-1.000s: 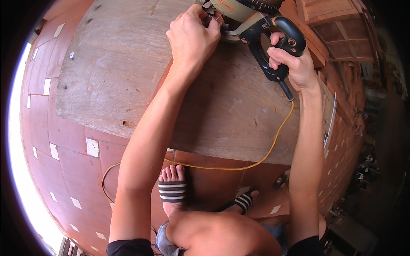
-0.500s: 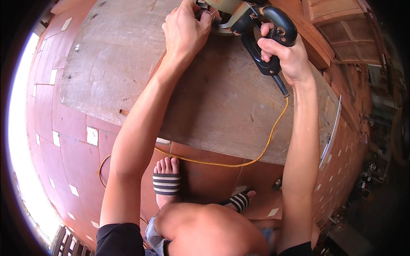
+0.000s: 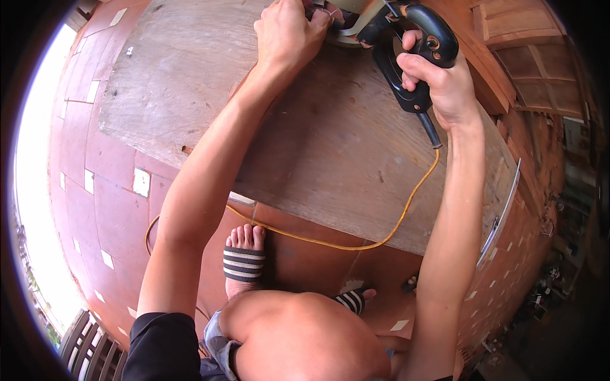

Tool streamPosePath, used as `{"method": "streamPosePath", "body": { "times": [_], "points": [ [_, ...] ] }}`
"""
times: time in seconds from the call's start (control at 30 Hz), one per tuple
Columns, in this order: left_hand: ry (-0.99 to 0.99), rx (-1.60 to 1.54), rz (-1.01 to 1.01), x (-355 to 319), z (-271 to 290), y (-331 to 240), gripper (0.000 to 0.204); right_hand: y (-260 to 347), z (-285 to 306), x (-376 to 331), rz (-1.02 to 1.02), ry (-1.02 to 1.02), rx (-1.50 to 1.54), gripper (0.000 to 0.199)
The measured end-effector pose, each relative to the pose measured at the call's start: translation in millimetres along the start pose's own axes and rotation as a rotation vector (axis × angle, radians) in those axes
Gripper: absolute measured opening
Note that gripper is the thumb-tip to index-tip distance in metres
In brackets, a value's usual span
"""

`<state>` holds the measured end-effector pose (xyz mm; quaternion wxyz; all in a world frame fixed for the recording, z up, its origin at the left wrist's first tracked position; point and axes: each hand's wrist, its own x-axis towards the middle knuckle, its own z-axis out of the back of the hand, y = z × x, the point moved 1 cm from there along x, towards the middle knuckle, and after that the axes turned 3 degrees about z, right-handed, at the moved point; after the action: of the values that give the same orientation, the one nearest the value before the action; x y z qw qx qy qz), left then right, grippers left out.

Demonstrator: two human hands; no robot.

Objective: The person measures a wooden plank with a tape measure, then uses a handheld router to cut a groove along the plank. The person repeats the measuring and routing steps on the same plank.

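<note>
A corded circular saw [image 3: 356, 19] with a pale body is partly cut off by the top edge of the view. My right hand [image 3: 445, 89] is closed around its black loop handle [image 3: 438, 41], thumb across the inner side. At the saw's left side, my left hand [image 3: 289, 35] is curled with the thumb against a dark part of it; the other fingertips are hidden. Both hands are over a large weathered wooden board [image 3: 318, 140]. A yellow power cord [image 3: 406, 213] runs from the handle's end, curving over the board's near edge and leftward behind my left forearm.
My sandalled foot [image 3: 244, 263] is on the reddish tiled floor [image 3: 108, 159], close to the board and cord. Wooden panels [image 3: 534, 70] stand at the far right. A thin pale strip [image 3: 502, 213] lies along the board's right edge. A slatted piece [image 3: 89, 346] is at lower left.
The view has shifted slightly, so the saw, both hands and the board appear a little farther right and up. Both hands keep the same hold.
</note>
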<state>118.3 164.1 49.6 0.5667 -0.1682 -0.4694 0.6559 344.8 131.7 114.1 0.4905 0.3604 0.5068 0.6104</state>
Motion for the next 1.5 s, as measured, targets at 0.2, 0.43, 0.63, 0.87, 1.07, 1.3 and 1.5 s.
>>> {"method": "streamPosePath", "body": {
  "times": [0.2, 0.43, 0.63, 0.87, 1.07, 1.3, 1.5],
  "points": [
    [0.010, 0.049, 0.011, 0.0, -3.6, 5.0, 0.027, -2.3, 2.7, 1.1, 0.027, 0.018, -0.017, 0.019],
    [0.034, 0.069, 0.045, 1.9, -3.8, 4.3, 0.028, 0.1, 3.1, 0.3, 0.010, 0.044, 0.017, 0.018],
    [0.040, 0.093, 0.041, 3.4, -3.3, 3.8, 0.028, 0.2, 1.4, 0.6, 0.012, 0.032, -0.003, 0.018],
    [0.032, 0.047, 0.011, 5.0, -2.4, 2.0, 0.028, 0.8, 0.2, -0.7, 0.010, 0.007, 0.010, 0.017],
    [0.012, 0.002, -0.018, 5.6, -0.1, -3.5, 0.031, 5.5, -7.1, -3.8, 0.028, -0.059, 0.018, 0.013],
    [0.123, 0.083, 0.040, 9.6, 3.9, 4.5, 0.044, 15.3, -8.7, -3.4, 0.003, -0.061, -0.031, 0.012],
    [0.140, 0.103, 0.046, 9.9, 10.8, -1.5, 0.041, 18.1, -11.3, -3.4, 0.003, -0.057, -0.014, 0.012]
  ]
}}
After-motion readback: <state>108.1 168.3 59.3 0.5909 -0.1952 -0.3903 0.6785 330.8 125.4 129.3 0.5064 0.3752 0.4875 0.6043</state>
